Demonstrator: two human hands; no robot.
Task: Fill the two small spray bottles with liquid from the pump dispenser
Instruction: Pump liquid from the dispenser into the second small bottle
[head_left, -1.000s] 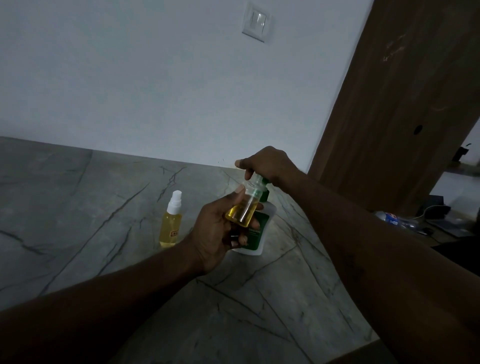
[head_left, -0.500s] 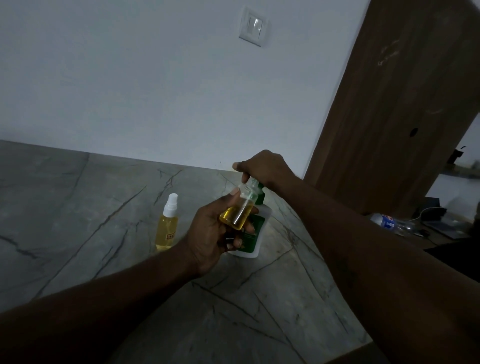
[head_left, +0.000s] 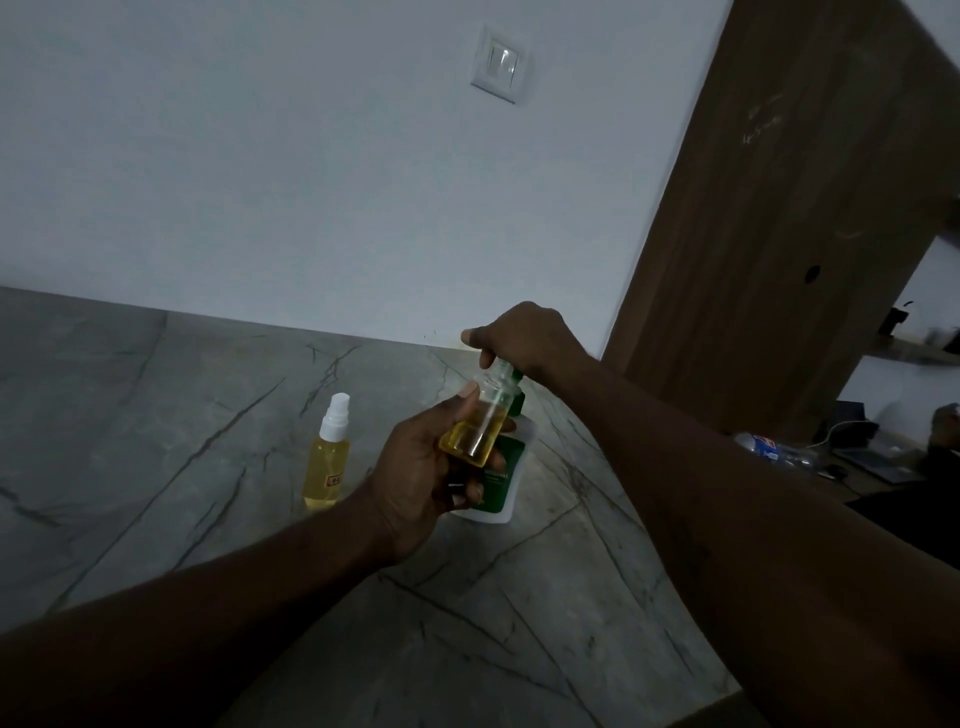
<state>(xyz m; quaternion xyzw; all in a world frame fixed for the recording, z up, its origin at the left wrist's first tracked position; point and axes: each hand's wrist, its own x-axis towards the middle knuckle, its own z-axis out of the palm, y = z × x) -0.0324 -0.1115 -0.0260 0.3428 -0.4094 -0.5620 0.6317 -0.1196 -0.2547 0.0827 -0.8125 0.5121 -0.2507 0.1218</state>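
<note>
Now my left hand (head_left: 421, 478) grips the small bottle (head_left: 480, 423) and my right hand (head_left: 524, 338) holds the top of the pump dispenser (head_left: 501, 486).

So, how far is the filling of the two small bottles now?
Done, it seems: the capped spray bottle stands on the counter, yellow liquid nearly to its neck. In hand: the left hand holds the open bottle, only partly full, tilted at the pump dispenser, whose head the right hand grips. Left: fill it up and put on its spray top.
</note>
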